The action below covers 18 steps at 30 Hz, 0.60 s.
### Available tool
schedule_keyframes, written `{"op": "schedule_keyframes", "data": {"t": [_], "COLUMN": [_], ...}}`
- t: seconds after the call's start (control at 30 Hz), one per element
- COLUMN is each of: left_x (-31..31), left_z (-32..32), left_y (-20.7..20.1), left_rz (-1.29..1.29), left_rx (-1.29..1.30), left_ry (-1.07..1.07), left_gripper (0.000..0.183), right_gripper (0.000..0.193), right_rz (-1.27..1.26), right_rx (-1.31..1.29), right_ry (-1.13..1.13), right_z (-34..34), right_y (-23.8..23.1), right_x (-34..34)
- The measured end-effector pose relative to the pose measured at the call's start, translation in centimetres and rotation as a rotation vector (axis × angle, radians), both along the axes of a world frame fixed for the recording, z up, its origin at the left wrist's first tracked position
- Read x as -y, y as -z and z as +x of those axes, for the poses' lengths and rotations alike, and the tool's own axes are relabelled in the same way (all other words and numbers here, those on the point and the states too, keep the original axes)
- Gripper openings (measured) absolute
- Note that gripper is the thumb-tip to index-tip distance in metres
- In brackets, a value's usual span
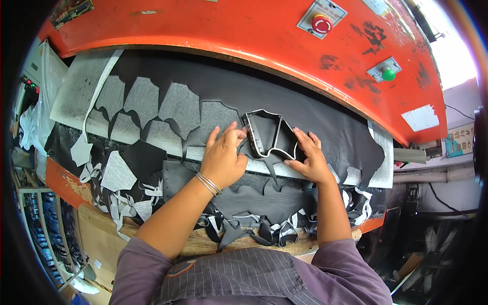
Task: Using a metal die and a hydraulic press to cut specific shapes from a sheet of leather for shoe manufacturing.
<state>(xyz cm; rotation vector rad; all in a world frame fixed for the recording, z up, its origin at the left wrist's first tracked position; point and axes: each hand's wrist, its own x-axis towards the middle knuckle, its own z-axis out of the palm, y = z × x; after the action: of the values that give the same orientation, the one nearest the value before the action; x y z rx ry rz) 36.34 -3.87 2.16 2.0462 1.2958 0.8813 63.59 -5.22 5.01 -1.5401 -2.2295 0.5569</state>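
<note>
A metal cutting die (277, 133) with an angular outline and an inner dividing bar lies on a dark leather sheet (213, 68). My left hand (226, 156) is at the die's left wall, its fingertips against the metal and its other fingers bent over the sheet. On the opposite side, my right hand (311, 157) has its fingers on the right wall and its thumb by the lower corner. The die sits between both hands. Left of it, a row of cut-out shapes bares the grey cutting board (185, 107) beneath the leather.
An orange press beam (244, 33) spans the far side, bearing a red button (322, 24) and a green button (388, 74). Leather offcuts (249, 201) and pale scraps (118, 172) pile along the near edge. A shelf rack (46, 229) stands at the left.
</note>
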Motion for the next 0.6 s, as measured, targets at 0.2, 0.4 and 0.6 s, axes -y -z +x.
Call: {"op": "schedule_keyframes", "data": {"t": [0.2, 0.4, 0.6], "left_x": [0.2, 0.4, -0.1], "left_z": [0.4, -1.4, -7.1], "left_y": [0.2, -3.0, -12.1], "left_rz": [0.038, -0.107, 0.579], "left_rx": [-0.017, 0.091, 0.356], "left_ry": [0.012, -0.036, -0.337], "left_gripper": [0.037, 0.03, 0.01], "right_gripper": [0.083, 0.097, 0.049], "right_rz": [0.011, 0.257, 1.262], "right_rx": [0.036, -0.087, -0.51], "right_ry": [-0.005, 0.102, 0.629], "right_z": [0.8, 1.2, 2.7], "right_y": [0.1, -1.9, -14.4], "right_x": [0.2, 1.9, 2.8]}}
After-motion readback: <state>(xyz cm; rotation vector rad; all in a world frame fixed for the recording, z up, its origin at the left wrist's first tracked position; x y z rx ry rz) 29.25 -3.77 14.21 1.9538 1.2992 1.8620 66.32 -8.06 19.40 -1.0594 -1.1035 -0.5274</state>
